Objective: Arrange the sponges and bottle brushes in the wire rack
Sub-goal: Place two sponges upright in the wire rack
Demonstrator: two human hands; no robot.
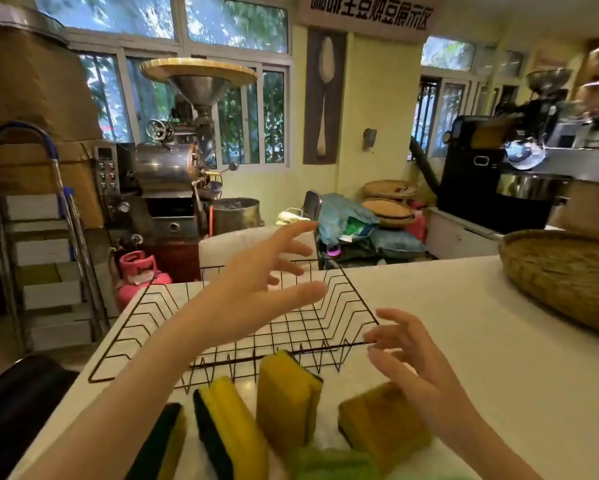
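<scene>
Both hands, left hand (256, 289) and right hand (416, 362), hover with fingers spread and empty over the wire rack (242, 327), while the sponges (287, 400) wait at six o'clock on the surface (464, 306); a careless reach could shove the light rack away.

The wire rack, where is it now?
In the head view the wire rack sits centre-left on the white counter, behind the upright sponges, beneath the open left hand.

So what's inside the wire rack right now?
The wire rack looks empty, just white counter showing through. The left hand covers its middle, hiding that part.
</scene>
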